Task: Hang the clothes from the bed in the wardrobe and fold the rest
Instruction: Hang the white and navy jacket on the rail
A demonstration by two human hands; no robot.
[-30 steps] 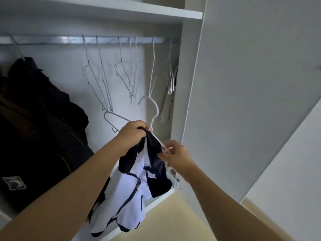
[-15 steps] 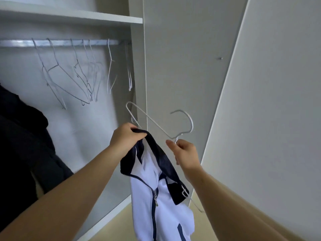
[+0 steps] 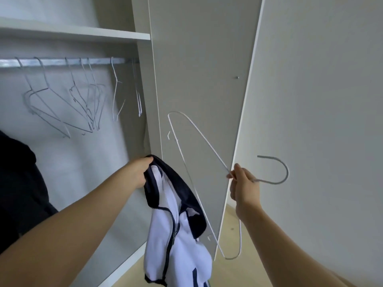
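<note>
A white jacket with a dark navy collar and zip (image 3: 180,230) hangs from my left hand (image 3: 139,172), which grips its collar at centre frame. My right hand (image 3: 243,184) pinches the neck of a white wire hanger (image 3: 199,133), held out in front of the open wardrobe door. The hanger is turned sideways, its hook pointing right and its shoulders running up-left and down. Hanger and jacket are apart, the hanger's lower arm passing just right of the collar.
The wardrobe rail (image 3: 62,61) carries several empty wire hangers (image 3: 68,104) under a white shelf (image 3: 83,34). Dark clothes (image 3: 18,183) hang at the left. The open wardrobe door (image 3: 199,79) stands right of centre, a pale wall (image 3: 321,100) beyond it, wooden floor (image 3: 230,272) below.
My view has swung right. My right hand has pulled the hanger right and away from the jacket, turning it so the hook points right. My left hand keeps its grip on the collar.
</note>
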